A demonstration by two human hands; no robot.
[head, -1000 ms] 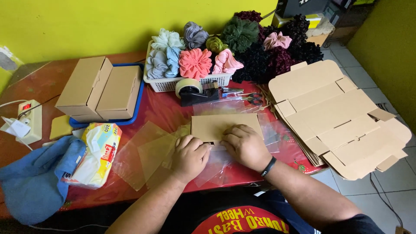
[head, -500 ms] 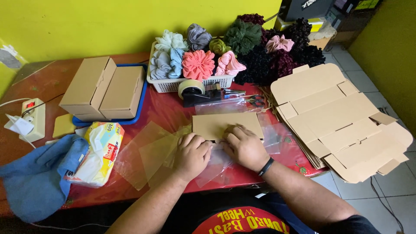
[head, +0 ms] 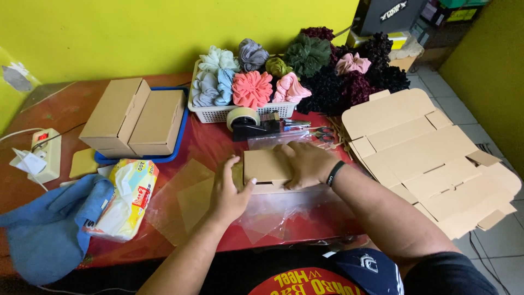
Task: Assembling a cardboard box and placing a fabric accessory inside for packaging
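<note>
A small brown cardboard box [head: 265,166] sits on clear plastic sheets [head: 273,210] on the red table [head: 207,145]. My right hand [head: 305,164] lies over the box's right side and top, gripping it. The palm of my left hand [head: 229,191] presses against the box's left edge, with the fingers spread. A black band circles my right wrist.
A white basket [head: 218,113] of coloured fabric scrunchies stands behind, with a tape dispenser [head: 248,124] and scissors [head: 319,132] in front. Closed boxes [head: 134,114] rest on a blue tray at left. Flat unfolded cartons [head: 431,158] lie right. A tissue pack [head: 128,196], blue cloth [head: 49,226] and power strip [head: 46,153] sit left.
The flat cardboard piece under my hands now stands as a folded box. Both hands moved up from pressing on the table to holding the box's sides.
</note>
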